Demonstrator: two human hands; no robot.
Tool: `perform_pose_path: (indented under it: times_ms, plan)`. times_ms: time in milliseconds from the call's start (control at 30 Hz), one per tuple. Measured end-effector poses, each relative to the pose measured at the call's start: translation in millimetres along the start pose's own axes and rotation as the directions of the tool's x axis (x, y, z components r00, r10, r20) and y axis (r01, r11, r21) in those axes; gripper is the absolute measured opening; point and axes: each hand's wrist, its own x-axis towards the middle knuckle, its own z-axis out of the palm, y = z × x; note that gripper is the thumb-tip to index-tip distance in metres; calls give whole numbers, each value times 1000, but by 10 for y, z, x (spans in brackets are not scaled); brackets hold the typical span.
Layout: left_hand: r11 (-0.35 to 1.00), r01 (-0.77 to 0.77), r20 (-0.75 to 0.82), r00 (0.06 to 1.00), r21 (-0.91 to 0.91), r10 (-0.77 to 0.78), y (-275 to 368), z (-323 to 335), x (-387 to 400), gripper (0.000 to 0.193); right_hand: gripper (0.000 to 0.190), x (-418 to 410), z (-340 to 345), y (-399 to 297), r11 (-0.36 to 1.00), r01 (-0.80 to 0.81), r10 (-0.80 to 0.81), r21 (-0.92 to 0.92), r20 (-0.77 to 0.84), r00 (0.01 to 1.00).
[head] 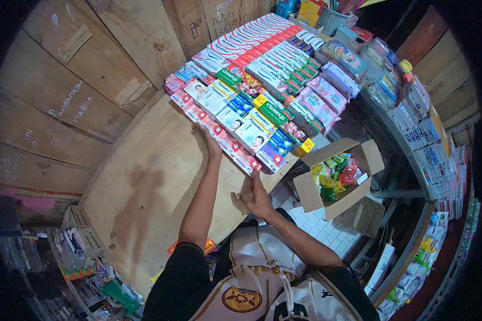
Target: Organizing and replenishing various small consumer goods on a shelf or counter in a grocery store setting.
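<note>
My left hand [209,143] lies against the front side of a row of coral-pink cartons with white crosses [217,130], fingers stretched along it. My right hand [258,198] points upward, a fingertip at the right end of that row and the thumb apart. Neither hand is closed around anything. Just behind stand white Pepsodent toothpaste boxes [249,134] and green Closeup boxes [276,113]. Ciptadent boxes [275,66] and red-and-white Pepsodent boxes [245,44] are lined up farther back. All of them rest on a wooden tabletop [160,160].
An open cardboard box [345,200] of colourful packets stands right of the table. Pink and purple soft packs [319,96] sit at the table's right edge. A plank wall [64,104] runs along the left. Shelves of small cartons [419,128] curve along the right.
</note>
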Motion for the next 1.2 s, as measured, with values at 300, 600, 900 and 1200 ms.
perform_pose_path:
  times_ms: [300,600,900,1200]
  plan:
    - [998,-2,97,995,-62,8,173,20,-87,76,91,-84,-81,23,999,18,-17,40,-39,999]
    - [979,102,-168,983,179,-72,629,123,-1355,56,60,-570,-601,-122,958,-207,178,199,155,972]
    - [860,-205,641,748,468,-171,843,828,-2841,25,31,-1307,-1358,966,851,-340,412,399,-109,904]
    - [762,135,668,403,633,-626,-394,1779,-3472,20,28,-1733,-2288,1686,745,-225,489,628,-284,825]
